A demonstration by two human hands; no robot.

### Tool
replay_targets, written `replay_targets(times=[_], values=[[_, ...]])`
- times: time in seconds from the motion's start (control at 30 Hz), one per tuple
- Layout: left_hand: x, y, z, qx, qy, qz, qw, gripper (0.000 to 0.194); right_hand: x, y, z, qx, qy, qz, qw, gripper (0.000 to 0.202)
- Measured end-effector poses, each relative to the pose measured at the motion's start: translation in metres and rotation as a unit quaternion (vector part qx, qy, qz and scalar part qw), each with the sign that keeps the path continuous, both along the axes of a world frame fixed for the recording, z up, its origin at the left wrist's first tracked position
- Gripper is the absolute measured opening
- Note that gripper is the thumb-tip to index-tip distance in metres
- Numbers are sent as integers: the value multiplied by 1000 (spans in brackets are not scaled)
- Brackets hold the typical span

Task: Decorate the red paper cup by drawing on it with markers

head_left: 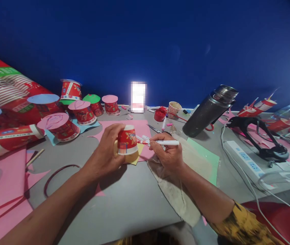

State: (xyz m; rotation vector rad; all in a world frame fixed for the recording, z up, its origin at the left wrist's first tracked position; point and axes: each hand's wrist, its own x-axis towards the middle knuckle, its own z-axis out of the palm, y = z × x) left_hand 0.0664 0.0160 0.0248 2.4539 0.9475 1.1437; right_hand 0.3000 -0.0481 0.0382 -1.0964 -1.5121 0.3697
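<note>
A red paper cup [128,139] with a printed pattern is upside down in my left hand [109,146], whose fingers wrap its side; its wider white rim faces down. My right hand [167,151] pinches a white marker pen [169,142], the red tip pointing left at the cup. Whether that tip touches the cup I cannot tell. Behind the cup lies a pink paper sheet [141,124], and a small yellow paper piece [134,159] shows under it. Below my right forearm is a pale cloth [171,190].
Decorated cups, among them one with a green paper disc [91,99], stand at the left. A bright phone [138,97] is at the back. A black flask [208,110], scissors [155,128], power strip [245,160] and black strap frame [259,137] lie right of centre.
</note>
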Motion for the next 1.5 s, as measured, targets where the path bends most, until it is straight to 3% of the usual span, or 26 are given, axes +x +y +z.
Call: replay_targets(times=[0.1,0.17,0.33,0.47,0.57,0.63,0.77,0.87,0.97,1.13,1.27,1.33,1.43,1.5], values=[[-5,4,6,7,-39,84,996,83,3,4,-9,74,-107,20,991,12],[-8,6,8,-5,-61,122,991,85,5,6,-17,85,-204,17,975,16],[-10,9,7,-34,-78,162,983,87,3,7,-27,-14,-369,34,929,36],[-8,10,2,-32,-90,166,982,86,-3,8,-28,-77,-463,80,880,27],[-7,9,1,-48,-95,155,982,84,-5,8,-27,-100,-493,103,858,23],[-6,7,1,-58,-99,150,982,83,-3,8,-23,-109,-490,101,859,22],[-5,5,4,-76,-101,144,982,80,2,8,-11,-165,-466,-8,869,20],[-4,3,6,-95,-105,139,980,79,5,10,-6,-226,-489,-68,840,21],[-4,2,6,-94,-111,129,981,80,4,12,-7,-253,-512,-83,816,24],[-5,2,6,-84,-89,129,984,80,-3,14,-9,-279,-516,-83,806,26],[-6,3,5,-84,-78,118,986,77,-3,15,-4,-298,-489,-105,813,21],[-6,4,3,-84,-74,117,987,75,0,16,-2,-303,-442,-120,836,17],[-7,6,2,-91,-59,110,988,76,8,19,-3,-287,-268,-119,912,12],[-7,7,2,-101,-45,96,989,79,13,21,-4,-223,-98,-109,964,12]])
